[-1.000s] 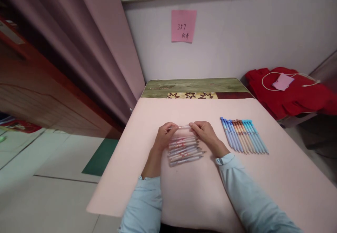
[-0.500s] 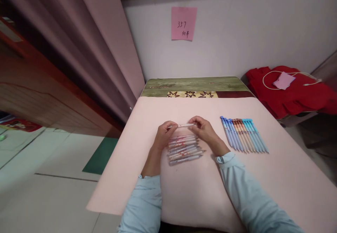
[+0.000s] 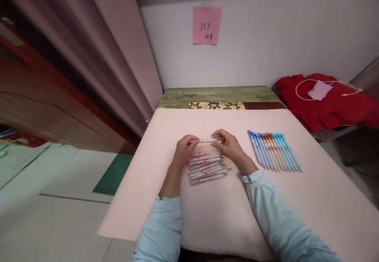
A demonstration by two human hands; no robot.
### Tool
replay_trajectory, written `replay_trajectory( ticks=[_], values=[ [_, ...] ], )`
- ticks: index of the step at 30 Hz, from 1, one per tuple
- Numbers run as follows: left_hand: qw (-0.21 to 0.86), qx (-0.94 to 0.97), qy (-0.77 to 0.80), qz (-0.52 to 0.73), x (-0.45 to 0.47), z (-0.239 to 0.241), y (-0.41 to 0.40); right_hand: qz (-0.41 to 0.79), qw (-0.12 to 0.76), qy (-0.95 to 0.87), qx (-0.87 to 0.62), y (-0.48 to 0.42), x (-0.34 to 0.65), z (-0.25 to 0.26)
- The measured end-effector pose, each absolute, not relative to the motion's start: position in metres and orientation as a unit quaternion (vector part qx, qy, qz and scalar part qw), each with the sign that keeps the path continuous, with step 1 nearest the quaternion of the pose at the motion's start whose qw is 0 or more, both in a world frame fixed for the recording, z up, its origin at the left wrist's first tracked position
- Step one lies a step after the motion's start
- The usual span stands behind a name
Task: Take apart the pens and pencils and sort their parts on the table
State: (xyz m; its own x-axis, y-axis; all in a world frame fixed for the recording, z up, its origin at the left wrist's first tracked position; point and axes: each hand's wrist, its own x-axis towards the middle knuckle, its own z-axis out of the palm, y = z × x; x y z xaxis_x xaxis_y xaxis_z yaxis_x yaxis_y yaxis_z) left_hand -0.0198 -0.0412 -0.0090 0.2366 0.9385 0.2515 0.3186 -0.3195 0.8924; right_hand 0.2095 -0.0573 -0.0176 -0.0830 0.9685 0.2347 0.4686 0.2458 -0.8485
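Observation:
A slim whitish pen [image 3: 205, 140] is held level between my two hands, just beyond a stack of similar pens. My left hand [image 3: 184, 150] pinches its left end between thumb and fingers. At the right end, the fingers and thumb of my right hand [image 3: 227, 145] are closed on it. Beneath and nearer to me lie several pale pens [image 3: 209, 166] with reddish prints, side by side, tips pointing right. Over to the right is a neat row of pens [image 3: 274, 152] with blue, brown and turquoise tops, their tips toward me.
A pale pink sheet [image 3: 225, 218] covers most of the table, with a green patterned strip [image 3: 219, 92] behind it. A red cloth [image 3: 334, 110] with a white cable and pink notes lies at the right. A pink note [image 3: 207, 25] is stuck on the wall.
Both hands and the pen between them stay almost in place, with only a very slight shift. The pens on the table have not moved.

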Motion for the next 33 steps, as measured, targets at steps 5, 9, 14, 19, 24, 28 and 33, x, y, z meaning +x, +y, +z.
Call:
replay_trajectory(
  ticks=[5, 9, 14, 19, 24, 28, 33],
  values=[
    [0.364, 0.7, 0.452, 0.417, -0.019, -0.01, -0.041, 0.235, 0.316, -0.717, -0.574, -0.059, 0.21, -0.007],
    [0.356, 0.706, 0.453, 0.414, -0.02, -0.011, -0.04, 0.268, 0.352, -0.691, -0.572, -0.059, 0.212, -0.011],
    [0.351, 0.701, 0.456, 0.421, -0.02, -0.015, -0.038, 0.27, 0.396, -0.677, -0.559, -0.054, 0.213, -0.022],
    [0.299, 0.72, 0.468, 0.416, -0.021, -0.02, -0.034, 0.175, 0.372, -0.691, -0.594, -0.051, 0.209, -0.021],
    [0.254, 0.729, 0.478, 0.419, -0.022, -0.022, -0.032, 0.154, 0.367, -0.697, -0.596, -0.056, 0.211, -0.009],
    [0.273, 0.723, 0.474, 0.422, -0.023, -0.018, -0.035, 0.214, 0.308, -0.743, -0.554, -0.063, 0.218, 0.001],
    [0.295, 0.743, 0.47, 0.374, -0.027, -0.006, -0.044, 0.255, 0.238, -0.797, -0.493, -0.068, 0.224, 0.012]
  ],
)
